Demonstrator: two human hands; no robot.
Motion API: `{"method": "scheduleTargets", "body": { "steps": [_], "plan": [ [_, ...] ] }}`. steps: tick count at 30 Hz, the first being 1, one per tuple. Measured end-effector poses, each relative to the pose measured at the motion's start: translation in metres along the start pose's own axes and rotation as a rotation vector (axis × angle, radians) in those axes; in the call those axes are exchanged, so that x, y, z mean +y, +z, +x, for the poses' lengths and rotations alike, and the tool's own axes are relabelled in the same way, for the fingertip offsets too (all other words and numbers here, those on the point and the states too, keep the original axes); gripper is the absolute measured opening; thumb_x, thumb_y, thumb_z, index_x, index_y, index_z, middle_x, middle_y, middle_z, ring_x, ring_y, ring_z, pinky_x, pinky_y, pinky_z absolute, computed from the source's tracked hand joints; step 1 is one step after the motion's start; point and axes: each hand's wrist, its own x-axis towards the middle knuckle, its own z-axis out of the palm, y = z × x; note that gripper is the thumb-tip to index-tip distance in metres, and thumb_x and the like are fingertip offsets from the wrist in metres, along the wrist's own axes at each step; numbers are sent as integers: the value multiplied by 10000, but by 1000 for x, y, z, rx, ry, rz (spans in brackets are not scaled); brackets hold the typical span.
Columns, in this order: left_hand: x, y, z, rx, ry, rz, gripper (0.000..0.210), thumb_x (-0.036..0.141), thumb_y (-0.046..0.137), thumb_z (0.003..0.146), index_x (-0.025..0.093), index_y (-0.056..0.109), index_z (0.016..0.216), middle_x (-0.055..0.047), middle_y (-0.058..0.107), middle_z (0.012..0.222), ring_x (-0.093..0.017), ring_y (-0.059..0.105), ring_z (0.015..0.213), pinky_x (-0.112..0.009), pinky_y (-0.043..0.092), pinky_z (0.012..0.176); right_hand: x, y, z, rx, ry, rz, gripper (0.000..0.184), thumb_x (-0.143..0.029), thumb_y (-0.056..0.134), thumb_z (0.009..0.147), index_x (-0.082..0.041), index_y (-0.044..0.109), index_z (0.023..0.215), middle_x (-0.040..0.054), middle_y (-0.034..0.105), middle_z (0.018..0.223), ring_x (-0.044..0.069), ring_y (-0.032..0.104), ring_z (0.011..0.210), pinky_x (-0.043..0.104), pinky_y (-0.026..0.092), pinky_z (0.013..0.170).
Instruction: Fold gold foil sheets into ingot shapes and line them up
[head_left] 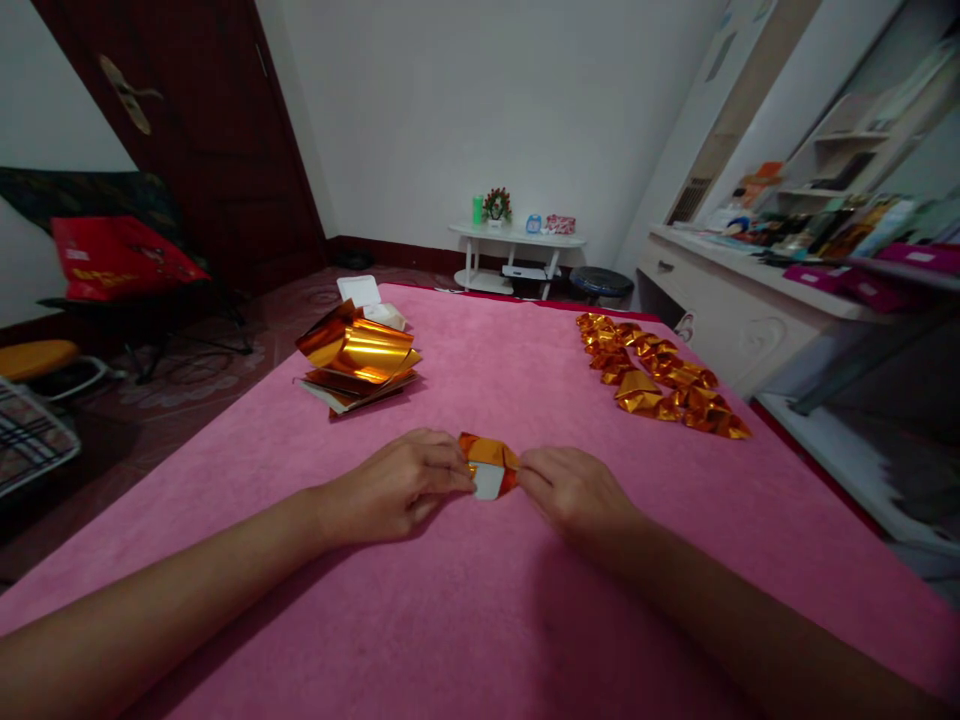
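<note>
A small sheet of gold foil paper [491, 455], partly folded, lies on the pink cloth between my hands, with part of its white back showing. My left hand [420, 480] pinches its left side, fingers together. At the right edge, my right hand [570, 490] grips the paper between thumb and curled fingers. Beyond my left hand sits a loose stack of gold foil sheets [364, 355], curling upward at the top. Folded gold foil pieces [641, 390] lie in rows at the right of the table.
The pink-covered table [480, 350] spreads out around my hands. A white open box [371, 300] stands behind the foil stack. Farther off are a small white side table [517, 238], a round dark stool [601, 282] and a cluttered dresser [735, 290] along the right.
</note>
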Motion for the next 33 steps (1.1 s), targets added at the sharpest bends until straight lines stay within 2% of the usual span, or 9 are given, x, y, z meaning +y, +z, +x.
{"method": "scheduleTargets", "body": {
  "steps": [4, 8, 10, 16, 20, 23, 28, 31, 33],
  "plan": [
    [10, 3, -1, 22, -6, 82, 362, 86, 511, 826, 238, 616, 1137, -52, 681, 1048, -201, 559, 1046, -391, 387, 949, 21, 3, -4, 28, -31, 116, 213, -145, 436, 923, -149, 643, 970, 84, 667, 899, 169, 589, 814, 289, 475, 705],
    [7, 6, -7, 72, -15, 175, 381, 98, 540, 810, 298, 625, 1123, -14, 682, 1098, -259, 415, 1266, -551, 178, 1079, 10, 7, -10, 154, 42, 171, 237, -126, 448, 906, -153, 623, 1063, 114, 649, 1071, 194, 592, 963, 332, 493, 813],
    [3, 8, -10, 76, -17, 152, 415, 72, 542, 788, 307, 627, 1119, 2, 677, 1113, -248, 374, 1310, -574, 102, 1104, 4, 11, -13, 203, 69, 202, 252, -107, 467, 885, -143, 604, 1094, 118, 648, 1097, 201, 593, 994, 352, 492, 865],
    [-2, 15, -14, 154, 13, -63, 417, 32, 496, 796, 274, 641, 1103, -27, 666, 1114, -178, 543, 1153, -470, 313, 1089, -3, 19, -14, 195, 178, 355, 308, -81, 441, 863, -156, 581, 1127, 97, 680, 1014, 195, 632, 914, 375, 528, 849],
    [2, 15, -10, 173, -15, -173, 352, 51, 469, 844, 215, 641, 1105, -88, 624, 1095, -166, 585, 1018, -333, 500, 893, -3, 18, -9, 228, 238, 447, 305, -95, 455, 852, -175, 592, 1113, 87, 676, 1034, 192, 632, 956, 364, 530, 869],
    [3, 16, -7, 260, -124, -190, 326, 96, 482, 870, 223, 627, 1132, -93, 557, 1099, -166, 558, 1012, -317, 517, 860, -3, 16, -5, 246, 303, 512, 250, -115, 491, 840, -183, 610, 1050, 82, 679, 999, 193, 641, 930, 346, 536, 843],
    [-1, 24, -2, 472, -377, -287, 412, 187, 599, 823, 246, 532, 1225, -100, 446, 1260, -218, 475, 1169, -352, 552, 848, -1, 15, -3, 183, 440, 650, 181, -110, 544, 804, -192, 614, 950, 36, 680, 913, 164, 644, 839, 305, 525, 785],
    [-3, 29, 1, 512, -492, -469, 457, 203, 664, 777, 201, 512, 1207, -104, 554, 1170, -195, 595, 1011, -312, 587, 727, -1, 17, -3, 163, 498, 710, 150, -94, 551, 791, -192, 610, 887, 24, 672, 890, 155, 634, 810, 294, 518, 757],
    [-3, 30, 3, 463, -496, -464, 328, 192, 666, 779, 166, 586, 1096, -76, 651, 984, -163, 641, 841, -305, 576, 715, 0, 18, -2, 184, 459, 731, 140, -76, 545, 792, -190, 610, 841, 28, 662, 889, 154, 623, 822, 295, 510, 766]
  ]
}}
